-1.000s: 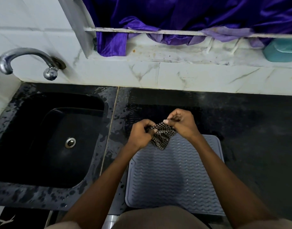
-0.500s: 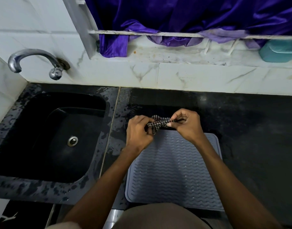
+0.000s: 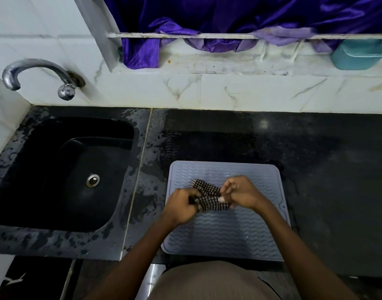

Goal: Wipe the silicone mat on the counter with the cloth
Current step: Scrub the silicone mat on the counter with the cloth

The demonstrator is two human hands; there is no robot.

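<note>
Far left, a chrome tap (image 3: 37, 71) is projecting from the white tiled wall over a black sink (image 3: 19, 169); the sink's drain (image 3: 92, 180) is showing near the basin's middle. The black counter (image 3: 326, 169) around and right of the sink is carrying wet patches.

Right of the sink, the grey silicone mat (image 3: 239, 234) is lying flat on the counter near its front edge, its ribbed wave pattern facing up.

The left hand (image 3: 181, 207) is hovering over the mat's left portion, fingers curled tight around the left end of the checked cloth (image 3: 208, 197). The cloth is bunched and stretching between the two hands above the mat's upper middle; whether it is touching the mat surface cannot be told. One corner of it is sticking out toward the wall, past the knuckles.

The right hand (image 3: 242, 194) is sitting just right of the cloth, thumb and fingertips pinching the cloth's right end. Both forearms are reaching in from the bottom edge and crossing the mat's near corners.

Behind the counter, purple fabric (image 3: 207, 20) is hanging over a white ledge (image 3: 229, 66). Far right on that ledge, a teal container (image 3: 358, 55) is standing against the fabric.
</note>
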